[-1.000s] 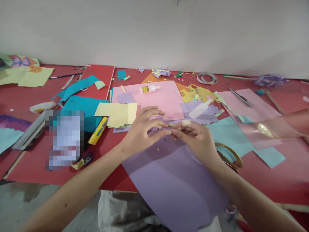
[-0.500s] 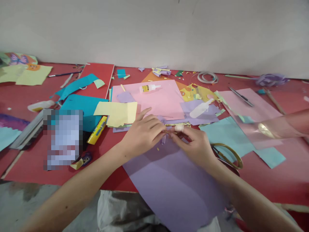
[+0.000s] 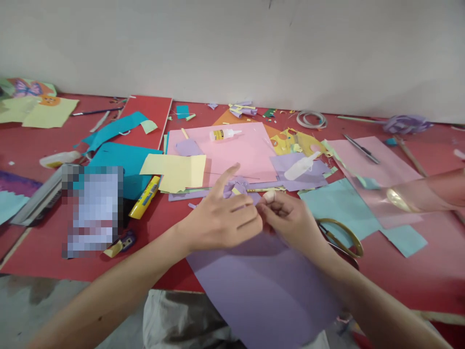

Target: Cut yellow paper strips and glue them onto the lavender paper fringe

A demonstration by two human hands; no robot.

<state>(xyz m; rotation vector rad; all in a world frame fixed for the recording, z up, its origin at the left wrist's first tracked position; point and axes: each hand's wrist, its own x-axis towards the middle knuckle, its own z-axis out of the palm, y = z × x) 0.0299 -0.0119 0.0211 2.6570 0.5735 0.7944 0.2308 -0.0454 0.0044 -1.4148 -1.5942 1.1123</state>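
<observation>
My left hand [image 3: 221,215] and my right hand [image 3: 288,218] meet over a large purple paper sheet [image 3: 265,286] that hangs over the table's front edge. Both pinch a small crumpled purple paper piece [image 3: 238,186] on a thin yellowish stick [image 3: 267,189]. The left index finger points up and away; its other fingers curl in. A pale bandage wraps a right fingertip. A pink sheet [image 3: 236,150] lies just behind the hands.
The red table [image 3: 54,242] is strewn with paper: yellow [image 3: 174,172], teal [image 3: 119,157], light blue [image 3: 363,203]. A glue bottle [image 3: 223,134], a yellow glue stick [image 3: 146,197], gold-handled scissors [image 3: 343,235] and a blurred patch [image 3: 92,211] lie around. Another person's arm [image 3: 428,191] enters at right.
Both hands drew toward me over the purple sheet. The left fingers curled in and its index finger lifted; the purple piece between the hands now shows bunched up.
</observation>
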